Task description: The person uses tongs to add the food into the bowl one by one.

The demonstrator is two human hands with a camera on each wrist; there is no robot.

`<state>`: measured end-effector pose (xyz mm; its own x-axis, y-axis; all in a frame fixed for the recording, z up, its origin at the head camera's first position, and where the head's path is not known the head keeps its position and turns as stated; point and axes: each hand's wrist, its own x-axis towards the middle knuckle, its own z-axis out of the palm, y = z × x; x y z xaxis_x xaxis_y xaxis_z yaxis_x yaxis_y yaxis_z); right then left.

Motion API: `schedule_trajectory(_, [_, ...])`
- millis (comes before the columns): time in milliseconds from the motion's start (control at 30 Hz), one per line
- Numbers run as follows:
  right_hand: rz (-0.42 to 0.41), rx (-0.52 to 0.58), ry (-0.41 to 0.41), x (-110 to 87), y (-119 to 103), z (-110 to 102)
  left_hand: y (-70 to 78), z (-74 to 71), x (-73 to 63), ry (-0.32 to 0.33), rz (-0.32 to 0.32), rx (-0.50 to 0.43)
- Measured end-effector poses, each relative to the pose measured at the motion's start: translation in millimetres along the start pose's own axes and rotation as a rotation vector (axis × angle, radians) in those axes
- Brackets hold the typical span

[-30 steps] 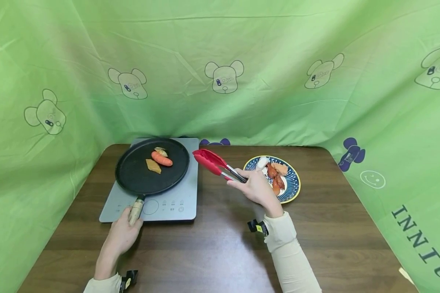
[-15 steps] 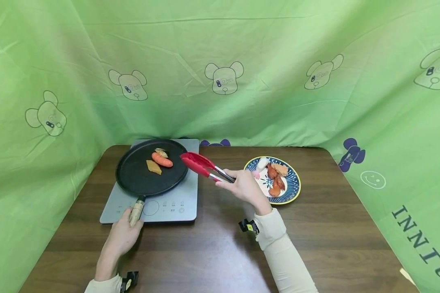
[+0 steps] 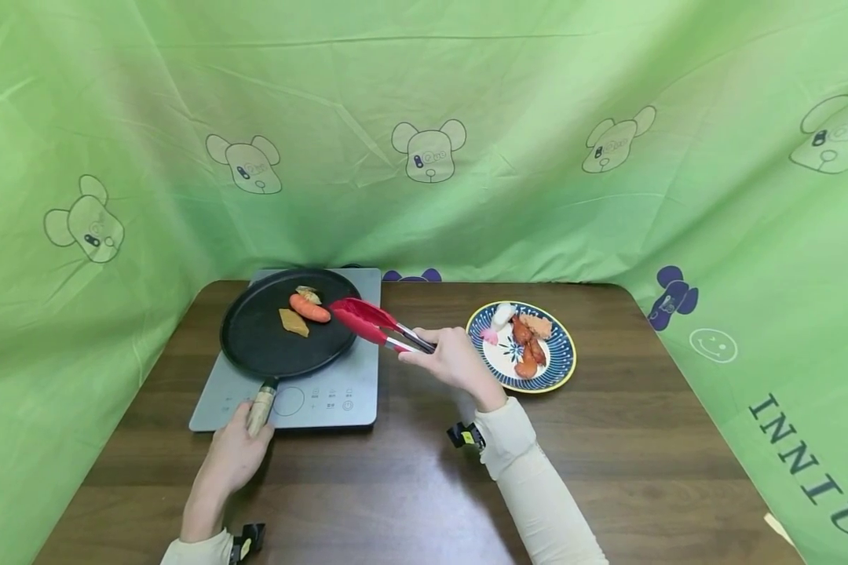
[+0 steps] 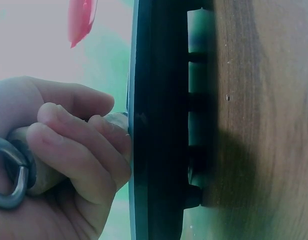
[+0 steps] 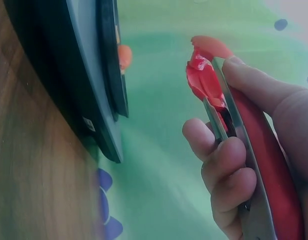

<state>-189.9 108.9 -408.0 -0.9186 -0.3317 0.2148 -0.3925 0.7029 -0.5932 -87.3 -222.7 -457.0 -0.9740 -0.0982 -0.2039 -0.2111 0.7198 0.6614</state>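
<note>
My left hand grips the pale handle of a round black frying pan; in the left wrist view the fingers curl round it, with a metal ring at its end. On the pan lie a reddish sausage, a flat yellow-brown piece and a small brownish, shell-like piece. My right hand holds red-tipped metal tongs, fingers and thumb on opposite arms in the right wrist view. The red heads overlap the pan's right rim in the head view, beside the sausage, with no food between them.
Under the pan is a grey induction cooktop on a brown wooden table. To the right stands a blue-patterned plate with glazed brown pieces, a pinkish-orange piece and a white-and-pink piece. A green printed curtain surrounds the table.
My right hand has carried the tongs leftward from near the plate, bringing their heads over the pan's right edge and uncovering the plate. My left hand keeps its grip on the handle.
</note>
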Motion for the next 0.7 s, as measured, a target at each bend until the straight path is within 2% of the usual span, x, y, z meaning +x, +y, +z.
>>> schedule_trajectory(200, [0.025,0.002,-0.026,4.9,-6.9,4.9,0.1,-0.2,-0.2,0.005,0.004,0.006])
schedule_trajectory(467, [-0.014,-0.006,-0.042,12.1,-15.3,13.5,-0.8,0.2,-0.3,0.006,0.012,-0.004])
schedule_trajectory(700, [-0.007,-0.002,-0.052,15.7,-22.9,15.9,-1.6,-0.1,0.2,0.011,0.021,-0.001])
